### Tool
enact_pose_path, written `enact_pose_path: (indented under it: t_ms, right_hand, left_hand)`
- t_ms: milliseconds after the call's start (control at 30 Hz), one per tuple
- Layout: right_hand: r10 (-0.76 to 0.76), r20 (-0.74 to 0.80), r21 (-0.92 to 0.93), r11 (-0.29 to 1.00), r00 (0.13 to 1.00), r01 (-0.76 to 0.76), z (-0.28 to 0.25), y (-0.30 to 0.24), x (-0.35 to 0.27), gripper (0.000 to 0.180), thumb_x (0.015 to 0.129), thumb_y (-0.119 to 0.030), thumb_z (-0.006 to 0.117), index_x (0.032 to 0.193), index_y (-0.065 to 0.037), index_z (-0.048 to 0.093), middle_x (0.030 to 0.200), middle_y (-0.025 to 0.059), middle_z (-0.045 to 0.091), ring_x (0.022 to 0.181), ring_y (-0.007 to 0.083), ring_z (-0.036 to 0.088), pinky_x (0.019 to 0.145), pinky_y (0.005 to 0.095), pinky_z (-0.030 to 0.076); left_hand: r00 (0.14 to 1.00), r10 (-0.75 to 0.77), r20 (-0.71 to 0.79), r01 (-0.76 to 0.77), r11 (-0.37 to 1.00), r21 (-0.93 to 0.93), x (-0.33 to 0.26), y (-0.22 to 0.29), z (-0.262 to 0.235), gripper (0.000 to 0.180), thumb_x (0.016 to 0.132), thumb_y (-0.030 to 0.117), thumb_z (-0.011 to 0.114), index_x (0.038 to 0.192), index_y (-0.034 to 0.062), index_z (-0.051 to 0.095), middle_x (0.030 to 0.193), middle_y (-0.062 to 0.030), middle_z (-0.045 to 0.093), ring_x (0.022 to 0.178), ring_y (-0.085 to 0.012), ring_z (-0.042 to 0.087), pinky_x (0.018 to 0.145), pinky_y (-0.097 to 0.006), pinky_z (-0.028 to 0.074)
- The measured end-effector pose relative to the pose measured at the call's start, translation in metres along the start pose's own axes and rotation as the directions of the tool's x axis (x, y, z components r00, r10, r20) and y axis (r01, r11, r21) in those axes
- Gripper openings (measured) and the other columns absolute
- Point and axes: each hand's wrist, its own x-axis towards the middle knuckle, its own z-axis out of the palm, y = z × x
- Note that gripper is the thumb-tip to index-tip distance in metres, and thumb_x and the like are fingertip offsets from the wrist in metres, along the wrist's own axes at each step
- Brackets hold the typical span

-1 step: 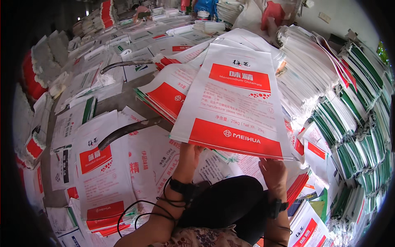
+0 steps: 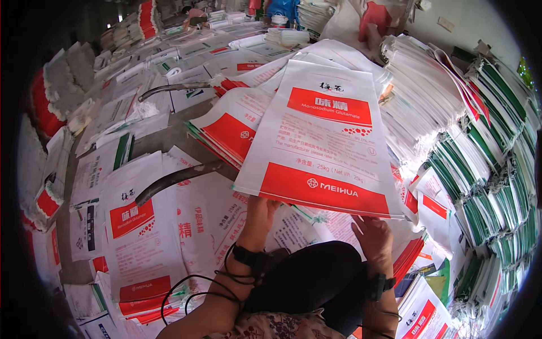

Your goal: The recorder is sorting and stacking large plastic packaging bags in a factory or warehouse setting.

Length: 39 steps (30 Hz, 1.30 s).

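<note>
In front of me a flat white woven sack point(image 2: 316, 147) with red printed bands lies tilted over a pile, its near edge raised toward me. My left hand point(image 2: 262, 212) is at its near left edge, closed on it from below, with the fingertips hidden under the sack. Beneath the near right edge is my right hand point(image 2: 375, 234), its thumb and fingers apart and the tips close to the edge. More red-and-white sacks point(image 2: 228, 133) lie under the sack's left side.
Tall stacks of folded white and green sacks point(image 2: 480, 181) rise on the right. A similar sack point(image 2: 135, 226) lies on a pile at the left. Two dark curved bars point(image 2: 178, 179) jut out left of the pile. Far back, a person point(image 2: 195, 17) bends low among sacks.
My right thumb and fingers have shifted slightly, spreading a little from the sack's near edge. The sack and my left hand stay almost in place.
</note>
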Motion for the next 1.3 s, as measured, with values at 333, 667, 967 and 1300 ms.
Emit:
enact_pose_path:
  t_ms: [333, 667, 967, 1300]
  right_hand:
    - [-0.128, -0.240, -0.362, 0.932, 0.962, 0.034, -0.025, 0.002, 0.035, 0.033, 0.095, -0.027, 0.062, 0.120, -0.005, 0.059, 0.116, 0.0122, 0.065, 0.113, 0.0271, 0.062, 0.093, 0.0407, 0.050]
    - [-0.151, -0.240, -0.154, 0.981, 0.959, 0.116, -0.038, 0.012, 0.019, 0.039, 0.094, -0.015, 0.059, 0.129, 0.000, 0.052, 0.117, 0.0142, 0.064, 0.105, 0.0278, 0.063, 0.093, 0.0389, 0.050]
    - [-0.522, -0.359, -0.623, 0.751, 0.774, 0.218, -0.162, -0.116, -0.033, 0.042, 0.097, -0.020, 0.057, 0.131, 0.004, 0.050, 0.113, 0.0134, 0.063, 0.093, 0.0210, 0.063, 0.081, 0.0317, 0.052]
    - [-0.564, -0.418, -0.732, 0.674, 0.712, 0.104, -0.330, -0.124, -0.144, 0.048, 0.098, -0.021, 0.052, 0.138, 0.004, 0.045, 0.129, 0.0167, 0.057, 0.108, 0.0272, 0.060, 0.091, 0.0359, 0.051]
  left_hand:
    - [0.998, -0.062, -0.004, 0.062, 0.998, -0.007, -0.015, 0.003, 0.021, 0.040, 0.098, 0.022, 0.058, 0.134, 0.0079, 0.049, 0.124, -0.0061, 0.061, 0.109, -0.0178, 0.063, 0.088, -0.034, 0.057]
    - [0.973, -0.222, 0.054, 0.210, 0.963, 0.170, -0.033, -0.007, 0.007, 0.049, 0.090, 0.010, 0.056, 0.137, 0.0124, 0.046, 0.128, -0.0019, 0.058, 0.112, -0.0149, 0.059, 0.092, -0.034, 0.050]
    - [0.802, -0.597, 0.017, 0.482, 0.666, 0.569, -0.005, -0.095, -0.046, 0.037, 0.090, 0.012, 0.062, 0.126, 0.0095, 0.057, 0.131, -0.0029, 0.058, 0.125, -0.0162, 0.051, 0.101, -0.038, 0.043]
    - [0.408, -0.762, 0.503, 0.296, 0.632, 0.716, 0.023, -0.204, 0.014, 0.100, 0.090, 0.063, 0.058, 0.158, 0.0130, 0.003, 0.158, -0.0100, 0.027, 0.145, -0.0254, 0.029, 0.111, -0.043, 0.034]
